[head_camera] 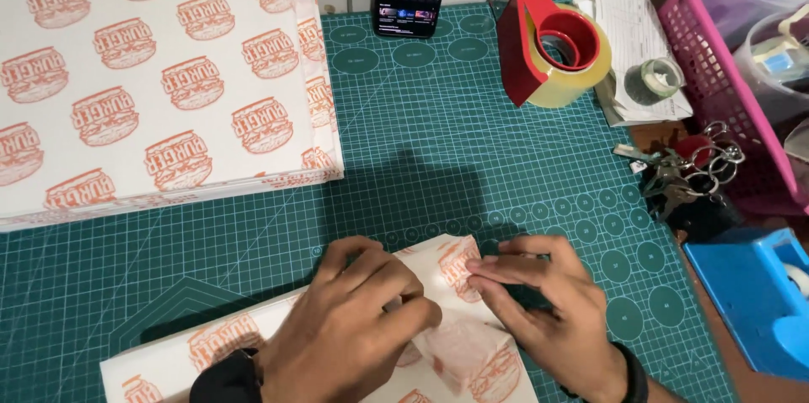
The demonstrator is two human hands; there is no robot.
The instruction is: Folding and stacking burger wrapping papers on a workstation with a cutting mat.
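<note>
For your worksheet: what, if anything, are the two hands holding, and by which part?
Both the left hand and the right hand press and pinch a printed paper sheet at its folded upper corner, fingers on the fold.

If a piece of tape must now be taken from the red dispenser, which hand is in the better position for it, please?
Probably the right hand. It lies on the same side as the red tape dispenser and only pinches the paper's corner, while the left hand presses down on the folded printed paper.
</note>
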